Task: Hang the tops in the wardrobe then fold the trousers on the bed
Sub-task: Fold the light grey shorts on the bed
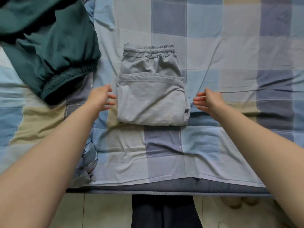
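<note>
One folded pale grey cotton trousers (pixel 151 94) lies mid-bed; one dark green pair (pixel 49 51) at ten o'clock. Left hand (pixel 102 98) and right hand (pixel 208 102) flank the grey one, fingers spread, empty.

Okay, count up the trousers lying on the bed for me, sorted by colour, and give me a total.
Grey trousers, folded, waistband showing, between the left hand and right hand: 1
Dark green trousers, unfolded, left part of the checked bed cover: 1
Total: 2
</note>
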The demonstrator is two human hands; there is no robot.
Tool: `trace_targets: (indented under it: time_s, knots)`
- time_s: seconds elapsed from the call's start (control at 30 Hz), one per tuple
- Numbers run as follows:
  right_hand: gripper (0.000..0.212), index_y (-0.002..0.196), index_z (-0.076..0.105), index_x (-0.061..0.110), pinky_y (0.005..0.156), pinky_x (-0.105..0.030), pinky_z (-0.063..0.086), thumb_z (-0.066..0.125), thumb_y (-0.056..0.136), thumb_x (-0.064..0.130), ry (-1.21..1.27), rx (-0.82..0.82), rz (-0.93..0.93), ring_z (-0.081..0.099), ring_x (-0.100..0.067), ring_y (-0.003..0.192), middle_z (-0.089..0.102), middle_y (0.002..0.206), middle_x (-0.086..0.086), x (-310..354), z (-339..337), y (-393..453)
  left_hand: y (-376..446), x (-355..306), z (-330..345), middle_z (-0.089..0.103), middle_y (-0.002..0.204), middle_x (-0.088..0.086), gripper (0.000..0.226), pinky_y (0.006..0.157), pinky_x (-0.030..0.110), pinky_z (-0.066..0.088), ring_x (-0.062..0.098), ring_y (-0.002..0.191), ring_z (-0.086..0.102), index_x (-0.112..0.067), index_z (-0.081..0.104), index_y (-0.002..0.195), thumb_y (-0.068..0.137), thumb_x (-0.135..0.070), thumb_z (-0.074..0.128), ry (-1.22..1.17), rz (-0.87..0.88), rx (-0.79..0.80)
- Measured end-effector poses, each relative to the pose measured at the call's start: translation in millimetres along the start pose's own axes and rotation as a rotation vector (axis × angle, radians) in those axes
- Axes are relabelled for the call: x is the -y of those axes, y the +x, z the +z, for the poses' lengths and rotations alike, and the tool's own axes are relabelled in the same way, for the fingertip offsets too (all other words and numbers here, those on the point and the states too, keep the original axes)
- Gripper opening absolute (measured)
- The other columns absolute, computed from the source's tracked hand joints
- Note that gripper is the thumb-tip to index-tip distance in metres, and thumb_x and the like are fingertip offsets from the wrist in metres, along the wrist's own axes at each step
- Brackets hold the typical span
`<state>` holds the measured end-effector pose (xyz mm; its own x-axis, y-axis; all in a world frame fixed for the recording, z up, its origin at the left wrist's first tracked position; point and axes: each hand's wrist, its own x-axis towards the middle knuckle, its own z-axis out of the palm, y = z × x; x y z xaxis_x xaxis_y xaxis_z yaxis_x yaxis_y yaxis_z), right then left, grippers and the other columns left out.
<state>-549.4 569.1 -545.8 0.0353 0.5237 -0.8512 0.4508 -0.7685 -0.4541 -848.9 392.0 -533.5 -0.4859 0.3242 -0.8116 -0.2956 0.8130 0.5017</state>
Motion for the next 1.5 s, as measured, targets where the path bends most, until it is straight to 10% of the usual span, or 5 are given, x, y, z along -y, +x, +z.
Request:
trace_targets:
  time_s: [0.4, 0.8, 1.07, 1.27, 1.5]
  knots:
    - [0.07, 0.136, 0.03, 0.018, 0.098, -0.034, 0.036, 0.069, 0.083, 0.041, -0.553, -0.048, -0.287, 0.047, -0.029, 0.117, 0.042, 0.132, -0.013, -104.6, 45.2, -8.4, -0.1, 110.6, 38.0, 0.064, 0.091, 0.002, 0.016, 0.078, 0.026, 0.05, 0.019, 0.083, 0.057, -0.012, 0.06, 0.098, 0.086, -0.01, 0.071, 0.148, 0.21, -0.077]
    - [0.022, 0.109, 0.053, 0.012, 0.078, -0.029, 0.035, 0.052, 0.096, 0.03, -0.514, -0.139, -0.344, 0.043, -0.023, 0.086, 0.052, 0.111, -0.018, -106.3, 58.4, -10.8, 4.2, 104.6, 39.9, 0.062, 0.088, 0.018, 0.017, 0.075, 0.036, 0.044, 0.021, 0.079, 0.052, 0.004, 0.06, 0.096, 0.093, -0.013, 0.062, 0.177, 0.324, -0.068]
    - [0.021, 0.075, 0.053, 0.014, 0.052, -0.022, 0.046, 0.053, 0.094, 0.005, 0.292, -0.1, -0.021, 0.051, -0.013, 0.068, 0.055, 0.077, -0.003, -121.1, 43.1, -7.5, 13.7, 101.2, 48.9, 0.058, 0.117, 0.012, 0.044, 0.095, 0.044, 0.049, 0.03, 0.101, 0.059, -0.006, 0.049, 0.12, 0.09, -0.034, 0.066, 0.156, 0.071, -0.173]
    - [0.028, 0.116, 0.047, 0.007, 0.042, -0.022, 0.038, 0.052, 0.09, -0.003, 0.208, -0.066, 0.002, 0.05, -0.016, 0.063, 0.056, 0.102, -0.014, -114.9, 35.2, -6.4, 7.5, 100.3, 42.1, 0.06, 0.08, 0.004, 0.019, 0.053, 0.026, 0.048, 0.018, 0.055, 0.053, -0.009, 0.062, 0.096, 0.091, -0.026, 0.067, 0.126, -0.083, -0.025]
    - [0.013, 0.095, 0.058, 0.005, 0.053, -0.026, 0.047, 0.059, 0.086, -0.005, -0.027, 0.048, 0.1, 0.055, -0.015, 0.061, 0.06, 0.08, -0.009, -128.8, -10.2, -92.9, -73.4, 123.4, 2.2, 0.066, 0.085, 0.008, 0.009, 0.073, 0.036, 0.055, 0.022, 0.08, 0.06, -0.012, 0.066, 0.08, 0.086, -0.015, 0.073, 0.109, -0.161, 0.057]
